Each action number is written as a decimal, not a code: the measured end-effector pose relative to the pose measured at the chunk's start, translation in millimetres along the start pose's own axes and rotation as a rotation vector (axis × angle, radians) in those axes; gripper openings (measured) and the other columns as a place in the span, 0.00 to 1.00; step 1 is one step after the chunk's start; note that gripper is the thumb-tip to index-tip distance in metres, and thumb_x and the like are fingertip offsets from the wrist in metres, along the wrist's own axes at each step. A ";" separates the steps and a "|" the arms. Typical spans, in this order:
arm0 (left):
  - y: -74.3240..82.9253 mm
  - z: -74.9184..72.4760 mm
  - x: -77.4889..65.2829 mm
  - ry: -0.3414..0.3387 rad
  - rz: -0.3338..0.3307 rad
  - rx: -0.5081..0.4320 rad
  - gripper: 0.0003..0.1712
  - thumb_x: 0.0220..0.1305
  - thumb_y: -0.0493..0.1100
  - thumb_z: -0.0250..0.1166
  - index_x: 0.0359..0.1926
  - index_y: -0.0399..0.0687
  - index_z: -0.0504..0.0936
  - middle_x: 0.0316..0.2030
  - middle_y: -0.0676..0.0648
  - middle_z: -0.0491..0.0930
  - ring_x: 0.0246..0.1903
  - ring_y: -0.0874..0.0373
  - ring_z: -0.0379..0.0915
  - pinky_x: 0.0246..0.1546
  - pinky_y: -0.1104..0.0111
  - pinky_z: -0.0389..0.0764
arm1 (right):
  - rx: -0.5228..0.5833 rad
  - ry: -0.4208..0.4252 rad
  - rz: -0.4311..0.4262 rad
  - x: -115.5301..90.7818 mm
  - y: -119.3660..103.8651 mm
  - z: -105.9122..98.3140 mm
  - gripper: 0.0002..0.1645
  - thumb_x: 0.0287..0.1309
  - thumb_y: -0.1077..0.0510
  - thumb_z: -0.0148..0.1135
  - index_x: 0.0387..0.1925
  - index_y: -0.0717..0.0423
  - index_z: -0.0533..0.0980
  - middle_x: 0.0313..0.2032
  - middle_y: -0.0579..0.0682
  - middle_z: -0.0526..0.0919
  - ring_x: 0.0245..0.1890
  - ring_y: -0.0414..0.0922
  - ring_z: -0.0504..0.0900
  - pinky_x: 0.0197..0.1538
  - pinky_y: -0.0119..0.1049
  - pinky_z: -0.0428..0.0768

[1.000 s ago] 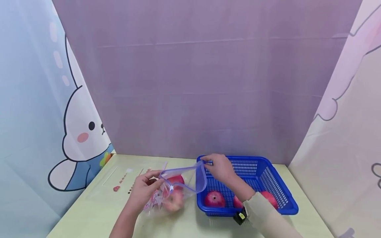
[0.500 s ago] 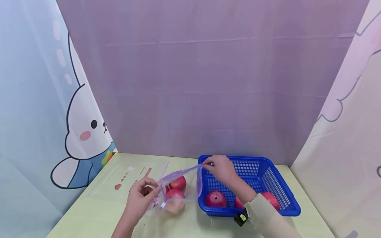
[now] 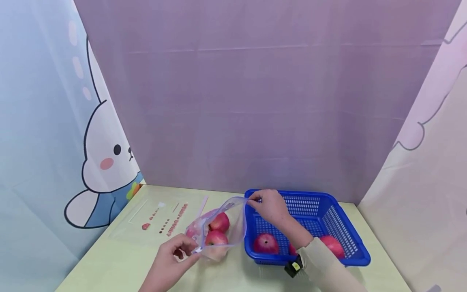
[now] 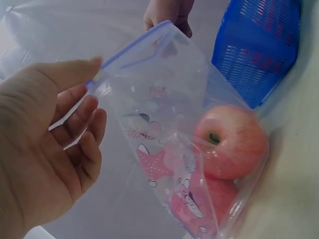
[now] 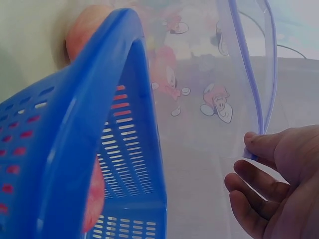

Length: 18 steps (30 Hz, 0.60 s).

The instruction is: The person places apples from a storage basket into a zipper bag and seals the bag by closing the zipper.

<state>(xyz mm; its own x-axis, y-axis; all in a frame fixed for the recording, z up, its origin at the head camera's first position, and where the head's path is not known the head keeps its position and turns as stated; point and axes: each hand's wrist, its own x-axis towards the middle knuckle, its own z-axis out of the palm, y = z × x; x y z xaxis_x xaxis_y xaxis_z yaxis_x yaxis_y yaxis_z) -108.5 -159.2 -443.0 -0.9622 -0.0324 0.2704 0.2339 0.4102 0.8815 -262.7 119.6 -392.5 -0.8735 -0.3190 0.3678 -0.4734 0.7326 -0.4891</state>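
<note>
A clear zip bag (image 3: 238, 225) with a purple rim and pink cartoon prints sits left of the blue basket, its mouth spread wide. Two red apples (image 3: 220, 222) show through it; in the left wrist view a whole apple (image 4: 232, 142) lies near the bag's bottom, above a second. My left hand (image 3: 171, 257) pinches the near corner of the rim between thumb and forefinger, by a small white slider. At the opposite corner, my right hand (image 3: 270, 206) pinches the rim (image 5: 254, 94), with the wrist reaching over the basket. Its other fingers (image 5: 249, 206) curl loosely.
The blue perforated basket (image 3: 355, 239) stands at right, with apples (image 3: 266, 243) along its near side, one partly behind the right forearm. A flat clear plastic sheet (image 3: 133, 231) with red prints lies at back left. A grey-purple backdrop (image 3: 233, 121) closes off the table's far edge.
My left hand has moved down and nearer with its corner of the bag, and the mouth has widened, showing the apples more clearly. My right hand stays almost in place.
</note>
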 end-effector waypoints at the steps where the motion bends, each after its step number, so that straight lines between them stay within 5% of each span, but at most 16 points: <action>1: -0.6 0.6 0.9 0.012 -0.001 0.003 0.10 0.51 0.46 0.77 0.33 0.57 0.83 0.27 0.55 0.79 0.29 0.57 0.74 0.31 0.69 0.75 | 0.014 0.000 0.005 -0.1 0.6 0.0 0.05 0.57 0.50 0.70 0.35 0.42 0.87 0.33 0.38 0.85 0.31 0.36 0.80 0.35 0.32 0.80; 6: -6.0 1.2 -0.1 0.039 0.056 0.094 0.07 0.52 0.46 0.75 0.33 0.61 0.86 0.28 0.60 0.80 0.27 0.61 0.73 0.30 0.70 0.77 | 0.068 0.001 0.041 -0.2 3.9 2.0 0.03 0.57 0.51 0.70 0.34 0.42 0.86 0.32 0.38 0.84 0.31 0.37 0.80 0.35 0.32 0.80; 13: -15.4 3.0 -0.8 0.140 0.357 0.212 0.20 0.47 0.27 0.74 0.34 0.59 0.87 0.30 0.65 0.79 0.26 0.67 0.72 0.23 0.72 0.77 | 0.106 0.009 0.092 -0.2 4.2 2.7 0.03 0.57 0.51 0.70 0.34 0.41 0.87 0.32 0.38 0.84 0.32 0.38 0.79 0.35 0.33 0.80; 18: -16.6 6.0 3.2 0.234 0.327 0.181 0.21 0.48 0.25 0.73 0.33 0.59 0.85 0.30 0.64 0.80 0.26 0.67 0.73 0.22 0.72 0.77 | 0.133 0.034 0.093 0.3 4.5 4.5 0.03 0.57 0.51 0.70 0.34 0.42 0.87 0.32 0.38 0.85 0.32 0.38 0.79 0.34 0.32 0.80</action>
<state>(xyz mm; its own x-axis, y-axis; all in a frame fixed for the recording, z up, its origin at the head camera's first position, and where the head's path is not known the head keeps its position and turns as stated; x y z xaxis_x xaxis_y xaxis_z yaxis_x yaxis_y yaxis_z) -116.3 -160.7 -459.1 -0.7795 -0.0713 0.6224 0.4725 0.5854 0.6588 -265.7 120.2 -398.1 -0.9111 -0.2312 0.3412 -0.4032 0.6716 -0.6217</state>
